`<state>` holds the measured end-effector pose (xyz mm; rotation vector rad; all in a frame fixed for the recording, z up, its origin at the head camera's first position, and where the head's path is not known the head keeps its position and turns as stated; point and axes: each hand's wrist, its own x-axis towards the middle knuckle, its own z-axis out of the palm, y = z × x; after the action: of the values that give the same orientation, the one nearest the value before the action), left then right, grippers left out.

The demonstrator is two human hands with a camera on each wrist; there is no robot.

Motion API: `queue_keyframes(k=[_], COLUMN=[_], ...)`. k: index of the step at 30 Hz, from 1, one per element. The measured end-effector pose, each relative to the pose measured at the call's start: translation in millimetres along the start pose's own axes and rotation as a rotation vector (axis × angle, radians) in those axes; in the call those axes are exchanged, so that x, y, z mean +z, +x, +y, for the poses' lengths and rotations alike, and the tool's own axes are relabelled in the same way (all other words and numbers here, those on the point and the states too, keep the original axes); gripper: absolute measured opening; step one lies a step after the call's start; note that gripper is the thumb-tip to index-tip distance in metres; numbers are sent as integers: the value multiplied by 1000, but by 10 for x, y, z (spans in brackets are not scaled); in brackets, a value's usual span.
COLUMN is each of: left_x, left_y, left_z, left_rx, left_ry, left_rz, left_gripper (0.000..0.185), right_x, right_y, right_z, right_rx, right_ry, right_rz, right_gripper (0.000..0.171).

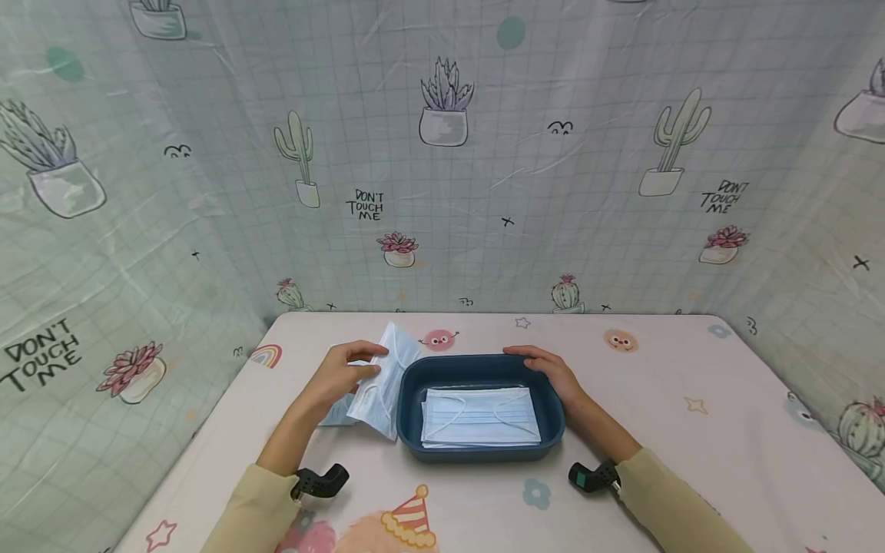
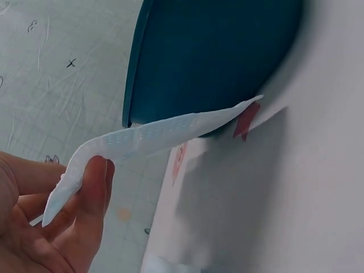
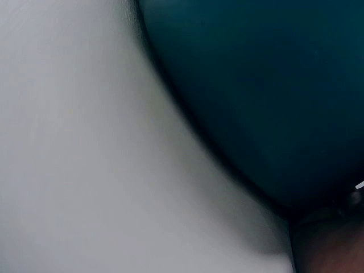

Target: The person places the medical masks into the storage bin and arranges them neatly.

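Observation:
My left hand (image 1: 344, 374) pinches a light-blue disposable face mask (image 1: 387, 388) between thumb and fingers. The mask hangs tilted just left of a dark blue plastic bin (image 1: 484, 455), overlapping its left rim in the head view. Seen from the left wrist, the mask (image 2: 148, 136) is nearly edge-on, its near end bent in the fingers (image 2: 94, 187). My right hand (image 1: 553, 374) holds the bin at its back right corner, fingers over the rim. Inside the bin lies a flat stack of face masks (image 1: 480, 418) with white ear loops.
Another blue mask (image 1: 337, 413) lies on the table under the left hand, partly hidden. A white cloth with cartoon prints covers the table (image 1: 636, 430). A cactus-print curtain (image 1: 525, 230) encloses the back and sides.

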<state>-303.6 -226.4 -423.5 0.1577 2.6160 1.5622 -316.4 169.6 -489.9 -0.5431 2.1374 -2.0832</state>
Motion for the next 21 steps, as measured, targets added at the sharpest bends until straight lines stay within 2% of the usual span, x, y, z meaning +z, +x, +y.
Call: queue_keyframes(k=[12,21], left_x=[154,156], left_y=[-63,-196], left_z=[181,422], left_rx=[41,63], left_ry=[-46,-58], left_rz=[51,77], left_gripper=[33,33], right_x=[4,12], right_y=[1,-2], right_z=[-2,-10], right_rx=[1,14], right_ry=[-22,-19], right_rz=[4,7], right_gripper=[44,44])
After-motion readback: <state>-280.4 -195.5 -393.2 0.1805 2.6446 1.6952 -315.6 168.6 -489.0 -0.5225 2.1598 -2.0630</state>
